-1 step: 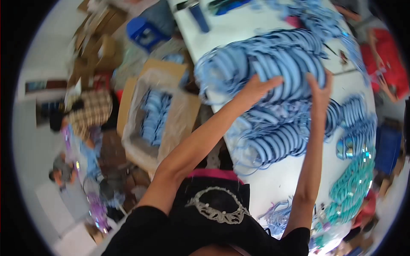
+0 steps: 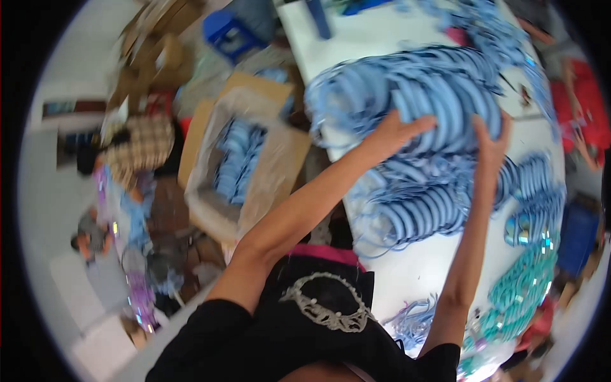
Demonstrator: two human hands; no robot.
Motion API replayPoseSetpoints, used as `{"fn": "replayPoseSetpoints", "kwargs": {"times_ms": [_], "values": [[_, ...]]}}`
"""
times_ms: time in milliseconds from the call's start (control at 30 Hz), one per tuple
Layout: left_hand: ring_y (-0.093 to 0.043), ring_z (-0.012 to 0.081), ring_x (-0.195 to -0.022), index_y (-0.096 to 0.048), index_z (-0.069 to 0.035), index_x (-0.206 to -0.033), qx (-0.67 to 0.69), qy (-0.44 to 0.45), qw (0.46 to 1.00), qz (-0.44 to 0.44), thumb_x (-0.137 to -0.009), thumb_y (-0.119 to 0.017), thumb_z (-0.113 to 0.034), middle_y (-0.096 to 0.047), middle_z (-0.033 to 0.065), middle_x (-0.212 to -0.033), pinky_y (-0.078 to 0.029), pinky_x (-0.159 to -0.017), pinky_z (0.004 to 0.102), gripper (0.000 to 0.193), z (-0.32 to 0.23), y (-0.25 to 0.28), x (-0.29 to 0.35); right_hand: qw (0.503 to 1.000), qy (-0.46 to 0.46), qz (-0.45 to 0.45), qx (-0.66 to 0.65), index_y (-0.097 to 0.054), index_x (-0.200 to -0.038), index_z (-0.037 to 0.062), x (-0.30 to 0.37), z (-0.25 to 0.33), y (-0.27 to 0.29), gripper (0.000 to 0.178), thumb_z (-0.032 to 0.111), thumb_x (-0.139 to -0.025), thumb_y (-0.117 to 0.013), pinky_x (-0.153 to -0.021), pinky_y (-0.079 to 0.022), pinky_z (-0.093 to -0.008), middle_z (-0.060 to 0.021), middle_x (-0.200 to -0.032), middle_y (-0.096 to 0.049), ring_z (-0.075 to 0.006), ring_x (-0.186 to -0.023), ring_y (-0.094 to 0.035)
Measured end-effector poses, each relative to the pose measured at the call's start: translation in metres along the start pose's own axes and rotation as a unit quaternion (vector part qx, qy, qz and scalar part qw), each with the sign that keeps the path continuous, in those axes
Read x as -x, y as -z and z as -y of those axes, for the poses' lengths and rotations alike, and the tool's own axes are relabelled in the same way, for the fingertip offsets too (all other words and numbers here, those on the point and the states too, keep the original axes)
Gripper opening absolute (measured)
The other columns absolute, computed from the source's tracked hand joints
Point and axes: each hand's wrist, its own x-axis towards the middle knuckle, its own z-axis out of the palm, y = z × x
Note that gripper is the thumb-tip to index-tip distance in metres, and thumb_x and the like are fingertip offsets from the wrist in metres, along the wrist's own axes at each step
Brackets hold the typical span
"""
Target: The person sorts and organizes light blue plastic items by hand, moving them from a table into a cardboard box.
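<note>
A row of light-blue curved bands (image 2: 439,108) with thin straps is held between my two hands, above the white table (image 2: 398,274). My left hand (image 2: 404,132) is closed on the row's left part, its thumb reaching across the front. At the right end my right hand (image 2: 491,139) grips the same row, thumb and fingers apart around the last bands. The fingers behind the row are partly hidden. Behind it lies a longer heap of similar blue bands (image 2: 347,89). Nearer to me, another row of blue bands (image 2: 420,216) lies on the table.
A lined cardboard box (image 2: 289,169) with packed blue bands (image 2: 238,162) stands left of the table. Teal bands (image 2: 522,286) lie at the right, loose blue straps (image 2: 414,321) at the near edge. A blue stool (image 2: 232,35) is far left; people work on both sides.
The whole scene has shifted slightly rightward in the picture. Both hands keep their hold on the row of blue bands.
</note>
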Motion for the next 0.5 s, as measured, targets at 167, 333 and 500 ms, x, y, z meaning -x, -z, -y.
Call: {"fn": "replayPoseSetpoints", "kwargs": {"times_ms": [167, 333, 500], "values": [[-0.059, 0.0095, -0.093, -0.066, -0.002, -0.116, -0.076, -0.133, 0.988, -0.006, -0.094, -0.075, -0.037, -0.068, 0.0004, -0.101, -0.051, -0.081, 0.0291, 0.042, -0.054, 0.054, 0.088, 0.999, 0.034, 0.006, 0.032, -0.053, -0.139, -0.0049, 0.050, 0.133, -0.032, 0.060, 0.027, -0.091, -0.071, -0.113, -0.033, -0.0343, -0.0186, -0.134, -0.058, -0.0284, -0.124, -0.053], [-0.058, 0.0116, -0.102, -0.063, -0.001, -0.124, 0.009, -0.136, 0.988, -0.076, -0.095, -0.075, -0.030, -0.066, 0.0026, -0.110, -0.050, -0.090, 0.0295, 0.043, -0.064, 0.154, 0.177, 0.992, 0.075, 0.093, 0.047, -0.052, -0.137, -0.0055, 0.096, 0.207, -0.126, 0.063, 0.031, -0.090, -0.073, -0.115, -0.030, -0.0347, -0.0206, -0.135, -0.056, -0.0298, -0.127, -0.050], [-0.057, 0.0163, -0.120, -0.050, 0.000, -0.142, 0.041, -0.102, 0.975, -0.193, -0.096, -0.072, -0.044, -0.061, 0.0080, -0.132, -0.047, -0.103, 0.0333, 0.067, -0.031, 0.287, 0.271, 0.963, 0.093, 0.244, -0.070, -0.058, -0.126, -0.0035, 0.168, 0.249, -0.283, 0.058, 0.020, -0.081, -0.085, -0.107, -0.040, -0.0341, -0.0140, -0.122, -0.062, -0.0239, -0.118, -0.057]]}}
